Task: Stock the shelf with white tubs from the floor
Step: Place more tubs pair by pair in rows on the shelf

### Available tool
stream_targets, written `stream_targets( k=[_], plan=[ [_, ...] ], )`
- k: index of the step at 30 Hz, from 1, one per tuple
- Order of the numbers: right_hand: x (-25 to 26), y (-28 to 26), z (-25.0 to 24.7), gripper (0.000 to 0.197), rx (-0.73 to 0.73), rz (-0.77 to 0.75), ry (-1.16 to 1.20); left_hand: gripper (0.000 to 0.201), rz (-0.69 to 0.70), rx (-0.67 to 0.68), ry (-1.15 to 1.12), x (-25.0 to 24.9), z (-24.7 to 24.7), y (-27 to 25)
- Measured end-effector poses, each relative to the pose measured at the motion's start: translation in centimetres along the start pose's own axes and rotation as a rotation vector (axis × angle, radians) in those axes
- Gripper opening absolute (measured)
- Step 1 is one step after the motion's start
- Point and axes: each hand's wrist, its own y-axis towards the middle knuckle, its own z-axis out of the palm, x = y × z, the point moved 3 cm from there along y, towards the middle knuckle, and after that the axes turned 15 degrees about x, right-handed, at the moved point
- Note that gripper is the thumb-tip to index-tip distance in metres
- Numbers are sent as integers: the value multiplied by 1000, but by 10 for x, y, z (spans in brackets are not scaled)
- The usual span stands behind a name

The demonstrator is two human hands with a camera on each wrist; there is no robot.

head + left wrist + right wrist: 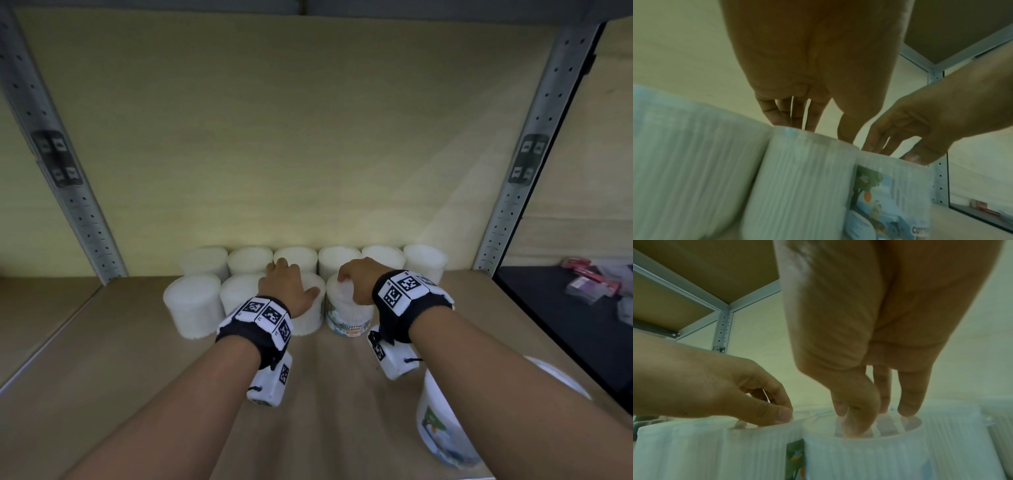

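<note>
Two rows of white tubs stand at the back of the wooden shelf, several in the back row. My left hand grips a plain front-row tub from above, thumb on its right side. My right hand is curled over the top of the labelled cotton-buds tub next to it, fingertips on its lid. Both tubs stand upright, touching each other. Another labelled tub lies on its side under my right forearm.
Two more plain tubs stand in the front row to the left. Perforated metal uprights frame the bay. A dark neighbouring shelf on the right carries small packets. Bare board lies in front of the rows.
</note>
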Motion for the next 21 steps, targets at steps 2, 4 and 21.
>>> stream_targets(
  k=[2, 4, 21],
  plan=[
    [0, 0, 0, 53, -3, 0, 0, 59, 13, 34, 3, 0, -1, 2],
    [-1, 1, 0, 53, -4, -2, 1, 58, 47, 95, 17, 1, -5, 4],
    [1, -3, -2, 53, 7, 2, -27, 49, 221, 248, -139, 5, -26, 3]
  ],
)
